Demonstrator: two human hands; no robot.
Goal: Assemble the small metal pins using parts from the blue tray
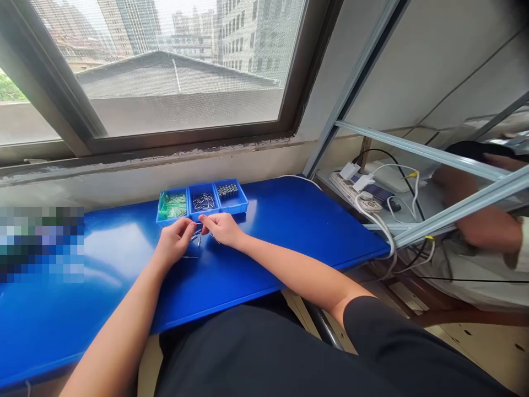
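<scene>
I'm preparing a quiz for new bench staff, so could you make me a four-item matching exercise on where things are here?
Things
1. Green plastic
2. Pile of dark, thin metal pieces
3. Upright cylinders in rows
4. White power strip

Places
A. Right-hand blue bin
B. Beyond the right end of the blue table
C. Left-hand blue bin
D. Middle blue bin

Right pairs: 1-C, 2-D, 3-A, 4-B
</scene>
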